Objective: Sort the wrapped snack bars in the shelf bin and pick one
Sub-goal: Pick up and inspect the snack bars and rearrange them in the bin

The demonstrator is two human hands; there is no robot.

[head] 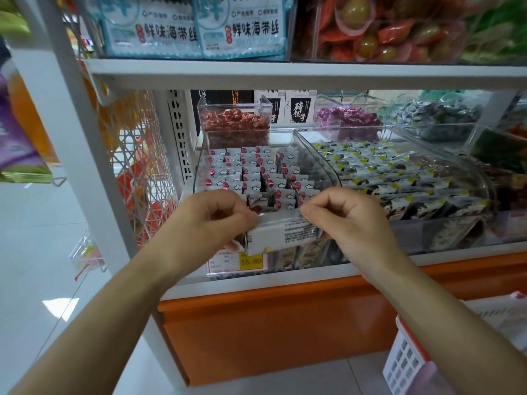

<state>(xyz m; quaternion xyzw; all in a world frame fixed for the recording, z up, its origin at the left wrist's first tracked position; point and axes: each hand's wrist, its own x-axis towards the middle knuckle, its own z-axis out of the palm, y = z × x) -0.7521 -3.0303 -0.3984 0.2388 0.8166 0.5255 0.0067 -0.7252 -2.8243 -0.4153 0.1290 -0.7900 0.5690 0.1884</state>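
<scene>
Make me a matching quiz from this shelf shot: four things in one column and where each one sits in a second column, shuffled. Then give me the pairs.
Things
1. wrapped snack bar
2. yellow price tag
3. purple-wrapped candies
4. blue-and-white packets

Places
A. on the upper shelf
B. pinched between the left hand and the right hand
C. in a clear bin behind the yellow-marked bars
D. just below the held bar

Pairs: 1-B, 2-D, 3-C, 4-A
</scene>
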